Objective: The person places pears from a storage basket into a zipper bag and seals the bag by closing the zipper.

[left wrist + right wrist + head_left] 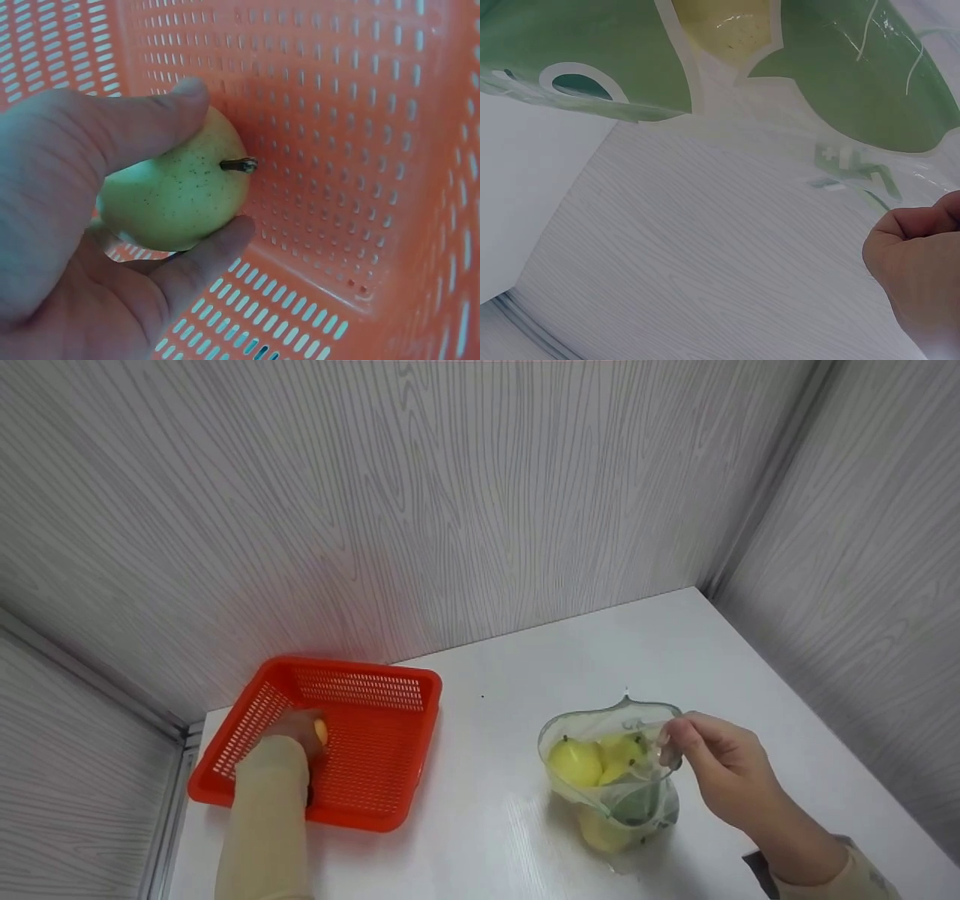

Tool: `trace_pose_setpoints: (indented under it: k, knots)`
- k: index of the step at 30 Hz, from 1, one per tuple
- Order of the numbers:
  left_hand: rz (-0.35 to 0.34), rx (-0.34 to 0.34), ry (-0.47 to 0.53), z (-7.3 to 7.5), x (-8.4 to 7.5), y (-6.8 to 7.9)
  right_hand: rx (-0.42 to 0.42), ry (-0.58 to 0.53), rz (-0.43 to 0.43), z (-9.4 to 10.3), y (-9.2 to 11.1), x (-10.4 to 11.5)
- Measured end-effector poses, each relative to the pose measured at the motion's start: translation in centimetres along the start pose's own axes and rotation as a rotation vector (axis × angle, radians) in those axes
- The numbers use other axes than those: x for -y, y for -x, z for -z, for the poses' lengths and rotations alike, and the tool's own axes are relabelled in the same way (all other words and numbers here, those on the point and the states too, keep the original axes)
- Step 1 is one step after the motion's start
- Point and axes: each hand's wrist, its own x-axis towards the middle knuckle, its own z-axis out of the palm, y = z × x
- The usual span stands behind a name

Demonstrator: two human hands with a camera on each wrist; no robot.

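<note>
My left hand [294, 729] reaches into a red plastic basket [373, 819] and grips a yellow-green pear [180, 187]. In the left wrist view the thumb lies over the pear's top side and the fingers [214, 251] curl beneath it, its dark stem pointing away. On the right, my right hand [731, 769] pinches the rim of a clear plastic bag [551, 727] with green print. Several yellow pears [576, 763] fill the bag, whose mouth gapes upward. The right wrist view shows the bag's green printed side [855, 82] close up, with the fingertips at its edge.
The basket stands at the left of a white table [487, 780], near the back wall [450, 510]. Bare basket floor shows right of the left hand. Wood-grain panels [862, 585] rise around the table's back and sides.
</note>
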Motion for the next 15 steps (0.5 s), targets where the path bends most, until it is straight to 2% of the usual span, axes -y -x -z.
trace_pose_setpoints:
  k: [4, 8, 14, 15]
  knots:
    - [-0.070, -0.031, -0.119, -0.32, 0.64, -0.13, 0.024, 0.003, -0.012, -0.18, -0.23, -0.09]
    - [-0.074, -0.052, -0.145, -0.51, 1.03, -0.06, 0.042, 0.001, -0.032, -0.16, -0.33, -0.25]
    - [-0.045, -0.044, -0.056, 0.06, 0.56, 0.40, 0.039, 0.005, -0.055, -0.37, -0.79, -0.60]
    - [-0.028, -0.047, -0.012, 0.06, 0.59, 0.55, 0.042, 0.001, -0.063, -0.44, -0.78, -0.67]
